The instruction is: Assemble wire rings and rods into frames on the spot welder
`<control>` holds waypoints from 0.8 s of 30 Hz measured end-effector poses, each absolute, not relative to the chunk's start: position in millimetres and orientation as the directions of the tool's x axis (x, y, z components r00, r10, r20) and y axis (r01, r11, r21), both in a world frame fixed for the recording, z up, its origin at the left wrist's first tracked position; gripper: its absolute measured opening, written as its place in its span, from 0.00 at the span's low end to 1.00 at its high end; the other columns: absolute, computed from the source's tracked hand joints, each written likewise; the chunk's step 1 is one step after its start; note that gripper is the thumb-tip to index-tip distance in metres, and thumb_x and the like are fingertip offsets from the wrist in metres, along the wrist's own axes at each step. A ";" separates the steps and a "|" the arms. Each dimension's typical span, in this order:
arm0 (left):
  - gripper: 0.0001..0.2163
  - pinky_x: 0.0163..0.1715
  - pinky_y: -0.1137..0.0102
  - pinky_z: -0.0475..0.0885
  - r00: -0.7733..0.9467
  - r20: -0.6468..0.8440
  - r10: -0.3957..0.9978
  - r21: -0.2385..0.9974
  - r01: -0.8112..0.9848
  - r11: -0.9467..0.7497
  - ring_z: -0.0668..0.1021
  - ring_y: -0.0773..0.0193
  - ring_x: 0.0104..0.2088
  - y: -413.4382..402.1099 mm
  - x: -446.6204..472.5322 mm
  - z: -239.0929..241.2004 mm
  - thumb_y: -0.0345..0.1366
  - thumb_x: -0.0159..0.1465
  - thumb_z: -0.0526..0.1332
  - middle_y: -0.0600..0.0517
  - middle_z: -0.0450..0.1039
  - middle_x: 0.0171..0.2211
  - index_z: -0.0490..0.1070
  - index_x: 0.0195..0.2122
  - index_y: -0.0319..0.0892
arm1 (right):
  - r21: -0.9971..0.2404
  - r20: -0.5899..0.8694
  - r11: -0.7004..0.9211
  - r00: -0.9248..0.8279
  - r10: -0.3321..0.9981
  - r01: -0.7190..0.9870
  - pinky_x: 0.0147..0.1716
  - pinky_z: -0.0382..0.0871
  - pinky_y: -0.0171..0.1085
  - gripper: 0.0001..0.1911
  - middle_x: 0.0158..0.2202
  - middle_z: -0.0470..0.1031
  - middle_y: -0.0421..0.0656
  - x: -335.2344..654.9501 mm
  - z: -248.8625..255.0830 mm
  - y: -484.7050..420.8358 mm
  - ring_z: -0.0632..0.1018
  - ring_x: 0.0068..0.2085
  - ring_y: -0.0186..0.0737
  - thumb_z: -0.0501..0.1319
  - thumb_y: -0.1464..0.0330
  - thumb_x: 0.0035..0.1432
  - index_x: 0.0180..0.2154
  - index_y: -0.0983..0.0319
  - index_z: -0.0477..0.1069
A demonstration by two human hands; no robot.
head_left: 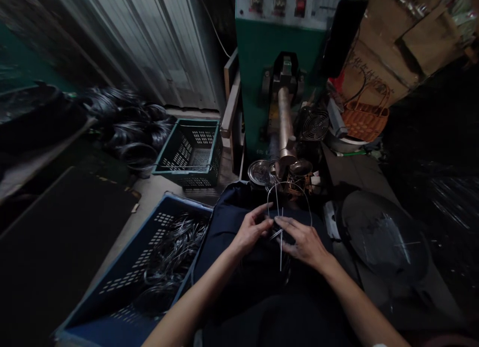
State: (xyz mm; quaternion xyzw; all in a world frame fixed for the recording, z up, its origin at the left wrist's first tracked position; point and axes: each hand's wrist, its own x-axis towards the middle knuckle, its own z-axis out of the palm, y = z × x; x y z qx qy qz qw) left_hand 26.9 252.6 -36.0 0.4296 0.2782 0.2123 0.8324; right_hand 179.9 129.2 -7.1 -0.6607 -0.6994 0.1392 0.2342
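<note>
Over my lap, my left hand (250, 231) and my right hand (304, 241) are close together, fingers bent in a pinch. Between them is a thin metal wire piece: a rounded wire hoop (310, 205) arches up beyond my fingers. Several straight wires (281, 255) cross at my fingertips, one of them pointing down toward me. How the wires join is partly hidden by my fingers. Just past the hoop, the copper-coloured lower arm (285, 118) of a green machine (252, 78) reaches toward me, with a round metal dish (259, 172) below it.
To my left a blue crate (123, 272) holds a tangle of dark wire pieces (174, 257). Behind it stands a green crate (187, 175), with coils of wire (130, 122) beside it. At right are a dark round seat-like object (385, 232) and a wicker basket (365, 120).
</note>
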 end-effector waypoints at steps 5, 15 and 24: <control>0.28 0.23 0.77 0.60 0.747 -0.287 0.599 0.839 -0.106 0.534 0.67 0.72 0.26 250.7 28.7 -30.3 0.37 0.55 0.69 0.54 0.65 0.30 0.67 0.57 0.43 | -0.508 0.145 0.086 -0.013 0.989 0.857 0.51 0.73 0.39 0.32 0.59 0.68 0.44 181.9 -3.1 128.4 0.74 0.55 0.41 0.62 0.71 0.57 0.62 0.56 0.60; 0.29 0.24 0.77 0.61 0.739 -0.267 0.618 0.843 -0.131 0.522 0.68 0.70 0.27 245.4 29.3 -26.4 0.38 0.54 0.69 0.53 0.65 0.31 0.68 0.57 0.43 | -0.500 0.183 0.101 -0.009 0.983 0.860 0.50 0.74 0.39 0.30 0.57 0.70 0.44 182.5 -0.6 125.1 0.75 0.54 0.42 0.62 0.70 0.58 0.61 0.55 0.61; 0.29 0.23 0.76 0.61 0.730 -0.260 0.632 0.844 -0.146 0.516 0.69 0.70 0.27 247.9 33.2 -25.4 0.40 0.53 0.70 0.53 0.67 0.30 0.69 0.56 0.44 | -0.502 0.188 0.115 -0.022 0.982 0.857 0.50 0.74 0.39 0.29 0.57 0.70 0.44 187.2 5.8 129.1 0.75 0.54 0.41 0.61 0.69 0.59 0.61 0.54 0.61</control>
